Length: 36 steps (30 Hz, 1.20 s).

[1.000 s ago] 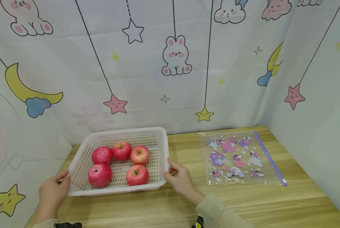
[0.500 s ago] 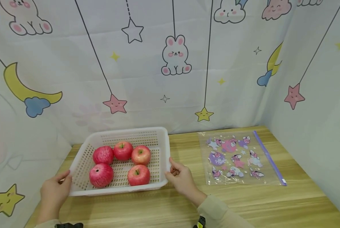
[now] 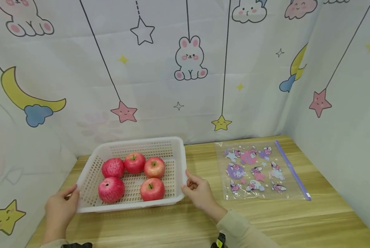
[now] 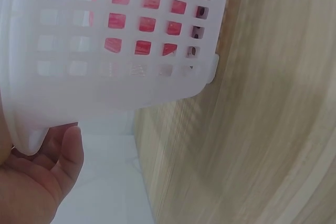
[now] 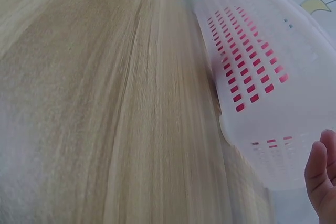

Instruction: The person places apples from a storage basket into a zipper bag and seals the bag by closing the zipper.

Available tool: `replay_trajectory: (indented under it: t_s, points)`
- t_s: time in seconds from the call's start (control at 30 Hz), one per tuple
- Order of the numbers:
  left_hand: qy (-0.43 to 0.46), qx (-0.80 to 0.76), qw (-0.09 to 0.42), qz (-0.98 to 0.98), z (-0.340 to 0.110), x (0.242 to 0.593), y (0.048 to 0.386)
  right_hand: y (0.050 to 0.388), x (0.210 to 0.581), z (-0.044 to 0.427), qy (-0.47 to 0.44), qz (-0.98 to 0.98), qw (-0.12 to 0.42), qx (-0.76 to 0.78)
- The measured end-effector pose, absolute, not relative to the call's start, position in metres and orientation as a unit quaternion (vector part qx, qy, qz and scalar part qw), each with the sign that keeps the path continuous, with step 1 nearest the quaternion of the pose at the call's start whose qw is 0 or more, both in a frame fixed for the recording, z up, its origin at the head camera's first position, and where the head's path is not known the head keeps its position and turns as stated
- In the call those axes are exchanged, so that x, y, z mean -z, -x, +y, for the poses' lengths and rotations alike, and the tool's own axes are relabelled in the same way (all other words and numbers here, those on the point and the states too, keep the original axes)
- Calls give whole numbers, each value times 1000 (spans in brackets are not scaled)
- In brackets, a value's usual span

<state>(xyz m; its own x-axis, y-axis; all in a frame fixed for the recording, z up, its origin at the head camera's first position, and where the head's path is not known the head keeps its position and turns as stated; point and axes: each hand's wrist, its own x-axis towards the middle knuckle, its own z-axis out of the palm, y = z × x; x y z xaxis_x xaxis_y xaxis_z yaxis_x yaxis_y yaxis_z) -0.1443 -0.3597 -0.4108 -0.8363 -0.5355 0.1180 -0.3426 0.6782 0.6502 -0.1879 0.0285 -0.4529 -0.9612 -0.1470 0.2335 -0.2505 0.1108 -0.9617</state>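
Observation:
A white plastic basket [image 3: 129, 206] with a lattice of holes stands on the wooden table at the left in the head view. Several red apples lie inside, among them a dark-red streaked one [image 3: 111, 189] at the front left and a lighter one [image 3: 152, 189] at the front right. My left hand [image 3: 60, 208] grips the basket's left rim, its fingers curled beneath the lip in the left wrist view. At the right rim, my right hand [image 3: 201, 193] holds on with thumb and curled fingers; the right wrist view catches only part of this hand [image 5: 323, 177].
A clear zip bag [image 3: 247, 186] printed with cartoon figures lies flat to the basket's right, its purple slider strip [image 3: 293, 170] on the far side. Fabric curtains [image 3: 157, 86] with printed rabbits and stars enclose the table [image 3: 160, 227] at the back and sides.
Both hands and the basket with its apples have shifted slightly to the right, a little closer to the zip bag. The hold on the rims looks the same.

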Motion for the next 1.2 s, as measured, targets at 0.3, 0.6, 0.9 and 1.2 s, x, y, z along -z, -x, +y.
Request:
replay_trajectory:
  t_s: [0.3, 0.6, 0.9, 1.2]
  points:
    - [-246, 316, 161, -902, -356, 410, 144, 182, 435, 31, -106, -754, 17, -648]
    - [-247, 310, 148, -906, -353, 409, 142, 172, 417, 33, -99, -745, 17, -659]
    - [-238, 303, 166, -908, -349, 409, 143, 173, 414, 38, -96, -750, 3, -655]
    - [-233, 311, 194, -901, -344, 407, 142, 174, 412, 41, -88, -748, -10, -657]
